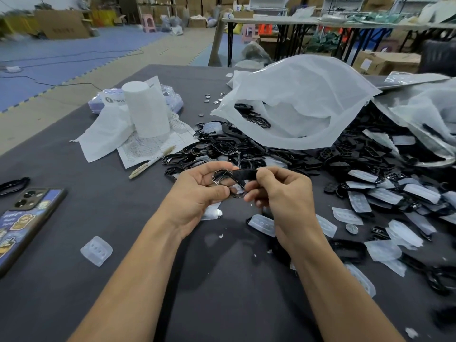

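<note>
the black strap (243,174) and the metal ring (222,180) hang between my hands, above the dark table (123,280), in front of the pile of black buckles (246,146). my left hand (197,193) curls round the ring, and my right hand (278,193) pinches the strap end. i'd hold the ring steady, feed the strap flat through it, and keep the loose clear covers (96,250) out of the way.

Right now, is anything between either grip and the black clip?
Nothing visible. The left grip and right grip both hold the black clip above the table, just in front of the pile of black parts.
</note>
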The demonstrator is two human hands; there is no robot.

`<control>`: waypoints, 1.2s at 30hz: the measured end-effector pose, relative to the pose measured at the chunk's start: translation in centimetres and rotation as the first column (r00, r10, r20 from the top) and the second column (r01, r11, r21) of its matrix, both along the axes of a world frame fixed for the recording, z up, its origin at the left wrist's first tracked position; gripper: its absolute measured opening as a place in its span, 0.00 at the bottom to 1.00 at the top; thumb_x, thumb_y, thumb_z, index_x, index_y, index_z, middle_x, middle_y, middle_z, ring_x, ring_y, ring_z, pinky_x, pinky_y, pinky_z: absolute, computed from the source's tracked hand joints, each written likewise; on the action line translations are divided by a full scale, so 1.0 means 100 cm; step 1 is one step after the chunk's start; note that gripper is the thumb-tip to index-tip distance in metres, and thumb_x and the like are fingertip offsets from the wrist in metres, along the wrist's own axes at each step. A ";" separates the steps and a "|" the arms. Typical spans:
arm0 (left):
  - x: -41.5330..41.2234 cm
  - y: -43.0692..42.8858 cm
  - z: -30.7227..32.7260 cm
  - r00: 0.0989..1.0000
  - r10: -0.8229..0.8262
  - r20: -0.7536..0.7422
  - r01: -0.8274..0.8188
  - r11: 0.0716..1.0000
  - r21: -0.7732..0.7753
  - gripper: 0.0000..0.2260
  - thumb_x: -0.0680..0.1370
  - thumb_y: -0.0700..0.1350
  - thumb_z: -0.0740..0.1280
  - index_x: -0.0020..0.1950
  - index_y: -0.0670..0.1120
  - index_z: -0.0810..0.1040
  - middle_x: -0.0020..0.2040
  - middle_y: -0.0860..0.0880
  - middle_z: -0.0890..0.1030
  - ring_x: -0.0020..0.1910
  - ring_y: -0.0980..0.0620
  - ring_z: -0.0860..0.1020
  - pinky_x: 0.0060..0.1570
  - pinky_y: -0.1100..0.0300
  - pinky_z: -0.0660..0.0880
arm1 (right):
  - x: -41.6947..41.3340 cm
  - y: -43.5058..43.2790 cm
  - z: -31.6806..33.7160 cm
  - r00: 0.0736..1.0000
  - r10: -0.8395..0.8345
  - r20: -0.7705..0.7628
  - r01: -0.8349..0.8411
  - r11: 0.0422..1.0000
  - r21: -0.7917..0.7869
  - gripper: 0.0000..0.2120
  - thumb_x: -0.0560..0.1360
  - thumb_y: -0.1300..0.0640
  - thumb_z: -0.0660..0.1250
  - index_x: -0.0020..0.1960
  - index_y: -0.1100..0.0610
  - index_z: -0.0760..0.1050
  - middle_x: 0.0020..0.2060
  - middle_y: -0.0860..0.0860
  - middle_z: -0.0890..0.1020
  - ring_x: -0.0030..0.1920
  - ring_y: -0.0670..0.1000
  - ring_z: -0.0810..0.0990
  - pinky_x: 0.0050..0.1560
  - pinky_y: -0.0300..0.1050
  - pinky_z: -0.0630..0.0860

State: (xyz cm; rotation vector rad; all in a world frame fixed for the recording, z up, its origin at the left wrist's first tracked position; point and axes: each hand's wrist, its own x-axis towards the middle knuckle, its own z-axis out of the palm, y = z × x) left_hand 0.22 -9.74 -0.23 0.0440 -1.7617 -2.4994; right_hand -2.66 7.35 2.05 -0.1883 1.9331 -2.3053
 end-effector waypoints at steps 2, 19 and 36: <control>0.000 0.001 0.000 1.000 0.010 -0.004 -0.010 1.000 -0.005 0.22 0.73 0.19 0.64 0.56 0.43 0.82 0.43 0.46 0.88 0.41 0.52 0.87 0.43 0.62 0.82 | 0.000 0.002 0.001 1.000 -0.014 0.021 0.015 0.999 -0.030 0.16 0.79 0.64 0.68 0.34 0.55 0.83 0.33 0.58 0.85 0.27 0.50 0.81 0.26 0.37 0.71; -0.002 0.005 -0.003 0.980 0.185 0.071 -0.171 0.972 -0.162 0.18 0.74 0.29 0.74 0.61 0.44 0.83 0.45 0.35 0.82 0.45 0.52 0.87 0.41 0.61 0.82 | -0.006 0.011 -0.004 0.905 0.005 -0.426 0.228 0.840 0.493 0.09 0.81 0.57 0.66 0.42 0.49 0.78 0.31 0.44 0.81 0.30 0.44 0.77 0.33 0.35 0.71; 0.002 0.006 0.001 0.992 0.115 0.044 -0.099 0.958 -0.270 0.20 0.76 0.29 0.72 0.65 0.46 0.82 0.35 0.49 0.83 0.29 0.55 0.75 0.32 0.66 0.75 | -0.008 0.014 -0.004 0.948 0.060 -0.313 0.077 0.909 0.410 0.07 0.72 0.59 0.73 0.41 0.47 0.79 0.30 0.48 0.85 0.33 0.49 0.85 0.39 0.35 0.76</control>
